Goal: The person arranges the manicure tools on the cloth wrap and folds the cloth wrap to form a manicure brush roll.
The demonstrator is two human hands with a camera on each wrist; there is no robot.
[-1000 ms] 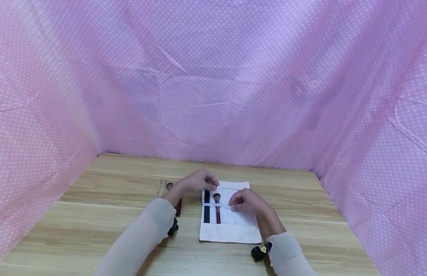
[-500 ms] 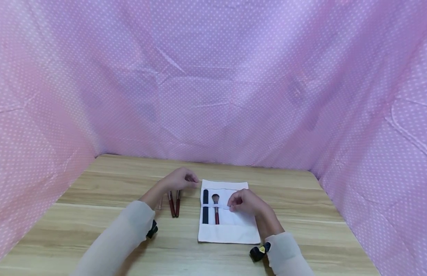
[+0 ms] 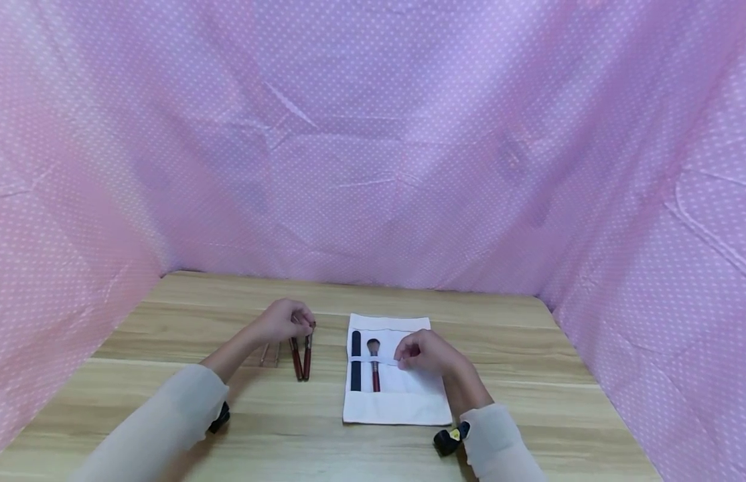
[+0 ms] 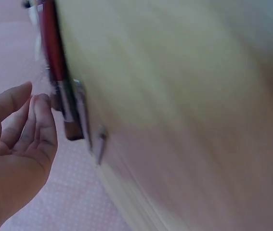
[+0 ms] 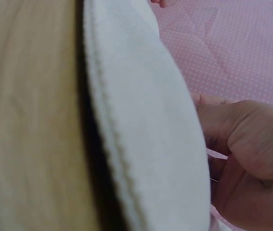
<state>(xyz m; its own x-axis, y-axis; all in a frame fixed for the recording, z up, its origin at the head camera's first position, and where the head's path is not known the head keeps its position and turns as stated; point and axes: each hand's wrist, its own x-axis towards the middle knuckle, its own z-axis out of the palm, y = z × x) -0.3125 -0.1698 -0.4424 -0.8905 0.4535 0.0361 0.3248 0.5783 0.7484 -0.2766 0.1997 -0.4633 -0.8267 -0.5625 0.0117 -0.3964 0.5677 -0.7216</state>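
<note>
On the table lies an opened white fabric brush roll (image 3: pixel 397 408), with a black nail file (image 3: pixel 356 361) and a makeup brush (image 3: pixel 376 378) tucked under its elastic band (image 3: pixel 363 359). My right hand (image 3: pixel 430 351) pinches that band over the roll's right half; its fingertips are partly hidden in the right wrist view. To the left, my left hand (image 3: pixel 282 320) hovers at the top ends of two red-handled makeup brushes (image 3: pixel 307 361). The left wrist view has its thumb and fingers apart beside a brush (image 4: pixel 54 43), holding nothing.
Two thin, pale sticks (image 3: pixel 270 355) lie left of the red-handled brushes, partly covered by the left hand. Pink dotted cloth (image 3: pixel 373 167) surrounds the back and sides of the wooden table (image 3: pixel 301 435).
My left hand has moved left from above the roll's top left corner to the loose brushes. The right hand has stayed at the elastic band.
</note>
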